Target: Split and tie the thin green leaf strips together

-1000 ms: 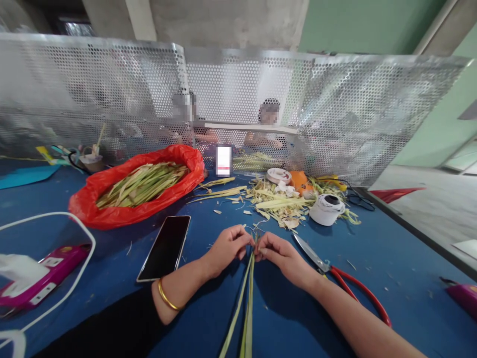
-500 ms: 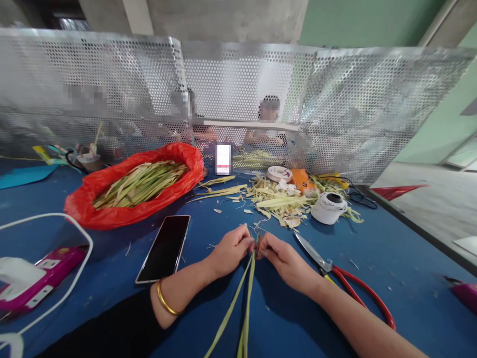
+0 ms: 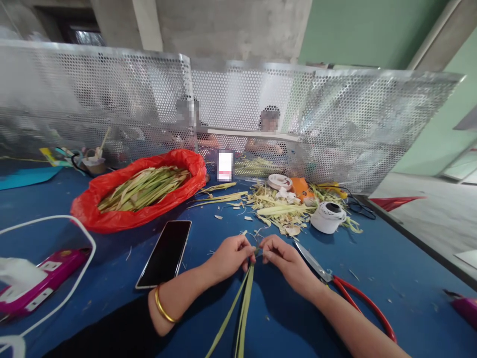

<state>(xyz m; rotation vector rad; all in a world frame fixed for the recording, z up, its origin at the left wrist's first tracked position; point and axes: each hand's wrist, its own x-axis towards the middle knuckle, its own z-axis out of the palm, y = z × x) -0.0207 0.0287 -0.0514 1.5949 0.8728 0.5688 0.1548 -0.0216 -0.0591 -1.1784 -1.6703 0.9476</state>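
Near the middle of the blue table, my left hand (image 3: 235,254) pinches the upper end of some long green leaf strips (image 3: 244,308), which hang down toward the table's near edge. Just right of it, my right hand (image 3: 278,251) is closed, thumb and forefinger together by the tip of the strips. Thin white thread (image 3: 261,230) shows above the fingertips; what the right fingers grip is too small to make out. Scissors with red handles (image 3: 346,288) lie right of my right hand. A phone (image 3: 164,254) lies beside my left forearm.
A red bag (image 3: 87,211) of leaf strips stands at the left, near a purple power strip (image 3: 46,278) with a white cable. Leaf scraps (image 3: 276,211) and a white roll (image 3: 328,219) lie ahead, before a perforated metal screen (image 3: 238,94). People sit behind it.
The camera view has shifted slightly, so the scene sits lower. My hands have drawn a little apart at the fingertips, and the strips' upper end now tilts toward my right hand.
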